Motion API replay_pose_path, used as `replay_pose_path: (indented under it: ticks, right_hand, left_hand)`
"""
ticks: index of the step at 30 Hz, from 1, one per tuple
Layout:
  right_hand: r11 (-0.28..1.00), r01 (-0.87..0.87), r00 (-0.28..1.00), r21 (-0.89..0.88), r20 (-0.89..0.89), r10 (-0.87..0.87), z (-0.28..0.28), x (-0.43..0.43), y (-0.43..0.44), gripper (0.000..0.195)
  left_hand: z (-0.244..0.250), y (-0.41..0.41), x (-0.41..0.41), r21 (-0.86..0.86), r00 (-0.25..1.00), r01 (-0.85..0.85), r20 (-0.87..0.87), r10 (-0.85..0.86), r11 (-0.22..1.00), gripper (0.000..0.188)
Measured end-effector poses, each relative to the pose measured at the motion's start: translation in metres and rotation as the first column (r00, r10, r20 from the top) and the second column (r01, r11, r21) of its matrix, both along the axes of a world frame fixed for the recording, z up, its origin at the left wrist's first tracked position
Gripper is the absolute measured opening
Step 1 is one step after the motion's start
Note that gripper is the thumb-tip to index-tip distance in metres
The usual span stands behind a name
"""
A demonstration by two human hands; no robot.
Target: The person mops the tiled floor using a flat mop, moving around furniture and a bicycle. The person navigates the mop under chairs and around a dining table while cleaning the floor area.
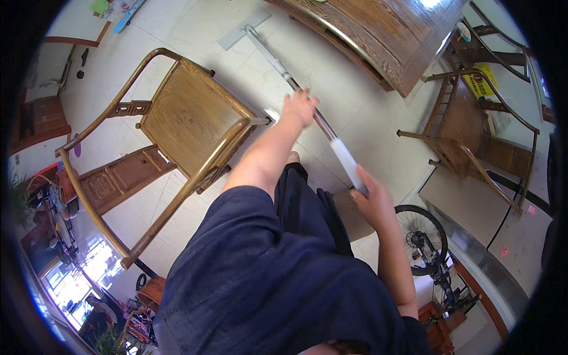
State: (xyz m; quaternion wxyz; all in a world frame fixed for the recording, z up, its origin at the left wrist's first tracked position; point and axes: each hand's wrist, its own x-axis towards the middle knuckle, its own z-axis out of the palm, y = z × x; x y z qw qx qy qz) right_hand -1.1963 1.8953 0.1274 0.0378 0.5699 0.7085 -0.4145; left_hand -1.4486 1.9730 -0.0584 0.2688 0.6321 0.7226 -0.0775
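A flat mop's metal pole (325, 125) slants across the view in front of me. My left hand (301, 108) is wrapped around the middle of the pole. Lower down, my right hand (374, 198) grips the end of the white handle sleeve (345, 159). At the far end, the grey rectangular mop head (244, 29) lies flat on the pale tiled floor (262, 73), between a wooden armchair and a wooden table. The underside of the mop head is hidden. Both hands look slightly blurred.
The wooden armchair (191, 115) stands close on the left. A heavy wooden table (377, 33) is ahead. Another wooden armchair (463, 117) stands to the right, with a yellow printed item (481, 80) behind it. A bicycle wheel (421, 239) shows at the lower right.
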Motion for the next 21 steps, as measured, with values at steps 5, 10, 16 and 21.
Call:
replay_pose_path:
  ticks: [5,10,16,21]
  right_hand:
    - [0.995,0.083,0.996,0.058,0.008,-0.084,0.052,0.155,-0.106,0.057]
    - [0.816,0.548,0.832,-0.183,0.214,-0.511,0.167,0.259,-0.211,0.054]
    - [0.913,0.393,0.905,-0.112,0.223,-0.363,0.307,0.37,-0.299,0.045]
    - [0.87,0.464,0.884,-0.164,0.137,-0.446,0.317,0.374,-0.318,0.042]
  left_hand:
    - [0.011,-0.084,0.143,0.202,0.887,0.386,0.186,-0.422,0.9,0.034]
    - [0.06,-0.172,0.285,0.432,0.606,0.518,0.425,-0.673,0.738,0.018]
    - [0.136,-0.278,0.421,0.577,0.312,0.461,0.606,-0.731,0.675,0.009]
    - [0.14,-0.314,0.457,0.506,0.371,0.483,0.621,-0.691,0.714,0.006]
